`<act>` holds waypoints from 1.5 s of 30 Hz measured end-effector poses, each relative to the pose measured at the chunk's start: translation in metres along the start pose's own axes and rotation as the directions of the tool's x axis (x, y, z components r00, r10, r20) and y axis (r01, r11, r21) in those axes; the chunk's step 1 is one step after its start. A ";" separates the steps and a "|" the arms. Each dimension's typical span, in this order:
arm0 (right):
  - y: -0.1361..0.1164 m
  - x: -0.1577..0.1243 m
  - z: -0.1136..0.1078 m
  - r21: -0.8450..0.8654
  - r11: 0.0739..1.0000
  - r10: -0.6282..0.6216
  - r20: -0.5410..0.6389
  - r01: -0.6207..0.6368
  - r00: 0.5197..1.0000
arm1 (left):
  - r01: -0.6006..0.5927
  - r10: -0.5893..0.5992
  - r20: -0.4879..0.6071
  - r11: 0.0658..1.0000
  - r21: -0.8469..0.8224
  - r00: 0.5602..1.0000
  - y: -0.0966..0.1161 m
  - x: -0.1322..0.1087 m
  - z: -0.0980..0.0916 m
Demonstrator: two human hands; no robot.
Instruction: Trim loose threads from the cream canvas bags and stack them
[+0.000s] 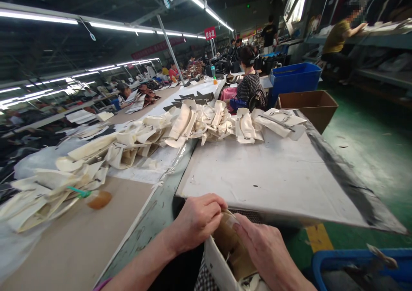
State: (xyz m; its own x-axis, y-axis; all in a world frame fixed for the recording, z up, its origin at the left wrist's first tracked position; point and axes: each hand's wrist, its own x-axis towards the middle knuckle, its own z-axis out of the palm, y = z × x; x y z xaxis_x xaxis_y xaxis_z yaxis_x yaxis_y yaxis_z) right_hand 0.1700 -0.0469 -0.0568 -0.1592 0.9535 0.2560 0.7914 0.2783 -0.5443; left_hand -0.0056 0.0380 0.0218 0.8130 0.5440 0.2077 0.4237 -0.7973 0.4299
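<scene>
A cream bag piece with a tan inside (222,261) is held low in front of me, its opening facing up. My left hand (199,220) has its fingers curled over the far left part of the rim. On the right side of the opening, my right hand (265,248) grips the edge, with the thumb near the inner face. Both hands are close together at the top of the piece. The lower part runs out of view. Many similar cream pieces (183,123) lie heaped across the far side of the tables.
A white-topped table (257,175) stands ahead, beside a long table (128,205) at left bearing an orange-filled bottle (99,200). Blue bin (360,256) is at lower right; blue (294,78) and brown (305,104) bins stand farther back. A person in stripes (247,85) sits beyond.
</scene>
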 end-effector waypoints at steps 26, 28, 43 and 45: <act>0.003 0.002 -0.002 -0.015 0.999 -0.043 -0.012 0.043 0.999 | -0.023 0.023 -0.009 1.000 0.004 1.000 -0.004 0.003 0.009; 0.003 0.002 -0.002 -0.002 0.999 -0.039 -0.013 0.039 0.999 | -0.011 0.011 -0.005 1.000 -0.007 1.000 -0.004 0.003 0.010; -0.009 0.024 -0.015 0.207 0.978 -0.032 0.066 0.017 0.997 | 0.109 -0.105 0.056 0.991 -0.075 0.993 0.006 0.005 -0.001; -0.011 0.031 -0.011 0.167 0.986 -0.034 0.028 0.029 0.999 | 0.138 -0.135 0.041 0.988 -0.068 0.990 0.007 0.003 0.000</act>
State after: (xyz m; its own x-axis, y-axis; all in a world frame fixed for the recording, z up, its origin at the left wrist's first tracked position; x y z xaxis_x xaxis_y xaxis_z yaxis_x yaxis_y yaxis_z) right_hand 0.1630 -0.0211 -0.0343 -0.2025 0.9464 0.2516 0.6768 0.3210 -0.6625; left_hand -0.0006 0.0344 0.0257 0.7638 0.6358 0.1114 0.5037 -0.6951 0.5130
